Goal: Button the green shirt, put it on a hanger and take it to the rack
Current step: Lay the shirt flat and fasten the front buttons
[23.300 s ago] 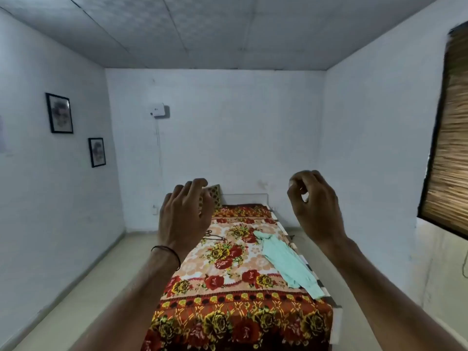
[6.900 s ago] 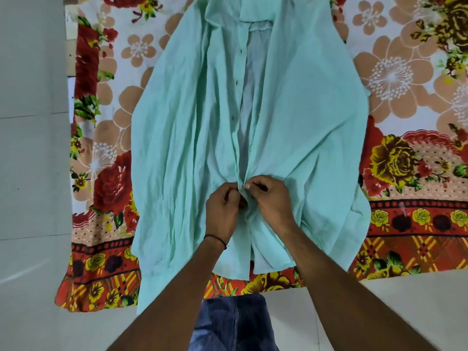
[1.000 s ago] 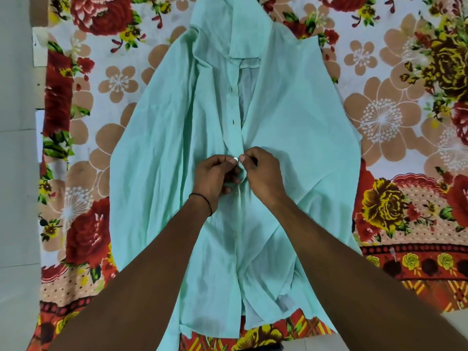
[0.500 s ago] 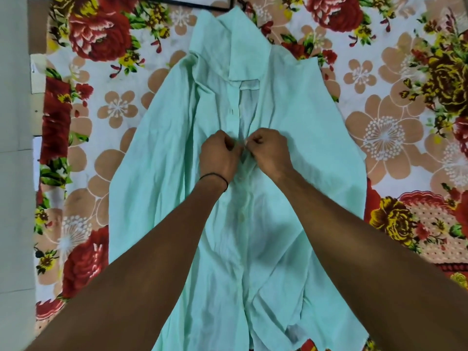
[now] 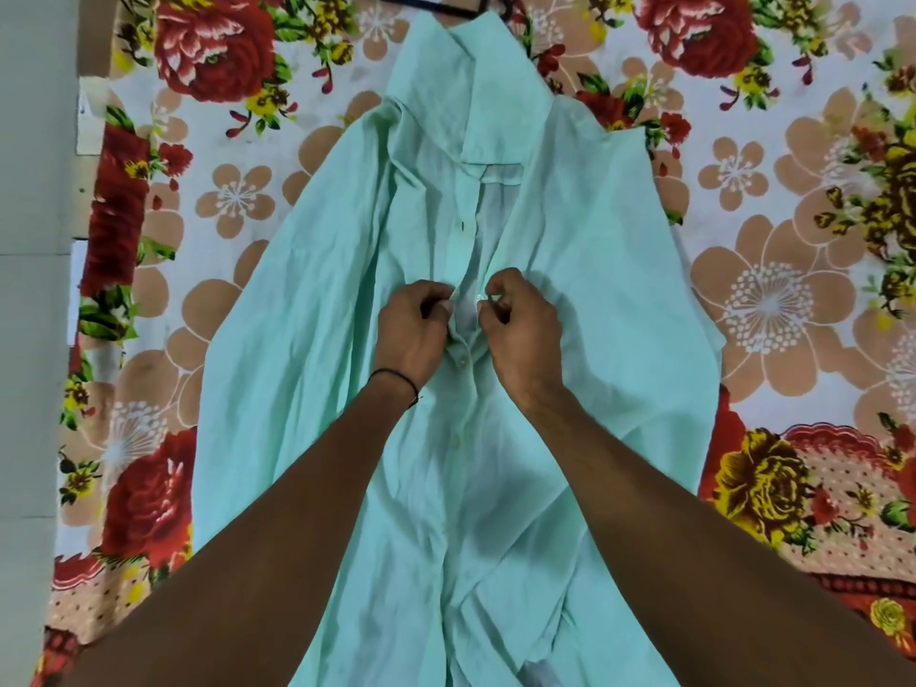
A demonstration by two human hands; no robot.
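On the floral bedspread point(image 5: 773, 300), green shirt point(image 5: 307, 389) laid flat, left hand point(image 5: 411, 329) and right hand point(image 5: 520, 329), fingers point(image 5: 500, 290) pinching its two front edges

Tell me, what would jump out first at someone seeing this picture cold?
A pale green shirt lies spread front-up down the middle of the view, on a bedspread printed with big red and tan flowers. At its centre the left hand and right hand each pinch one front edge, with the shirt buttoned just below them and open above. A black hanger peeks out beyond the collar at the top edge.
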